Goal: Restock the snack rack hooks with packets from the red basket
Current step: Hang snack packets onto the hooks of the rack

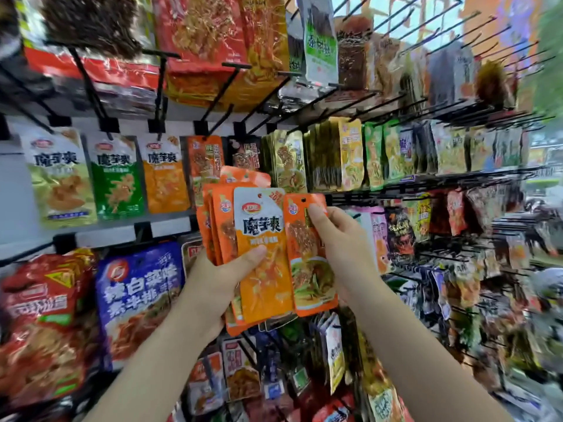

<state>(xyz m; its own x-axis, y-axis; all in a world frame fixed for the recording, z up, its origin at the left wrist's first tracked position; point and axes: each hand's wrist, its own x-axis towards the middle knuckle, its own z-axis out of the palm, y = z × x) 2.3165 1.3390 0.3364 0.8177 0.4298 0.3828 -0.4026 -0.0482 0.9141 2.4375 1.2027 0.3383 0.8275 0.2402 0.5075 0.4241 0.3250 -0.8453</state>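
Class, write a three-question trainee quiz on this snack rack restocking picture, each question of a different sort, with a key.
1. True or false: the left hand holds a stack of orange packets.
2. Which does the right hand hold? A. a single orange packet B. a blue packet C. nothing
3. Fill in: the hole at the single packet's top is meant for a rack ____.

Key: 1. true 2. A 3. hook
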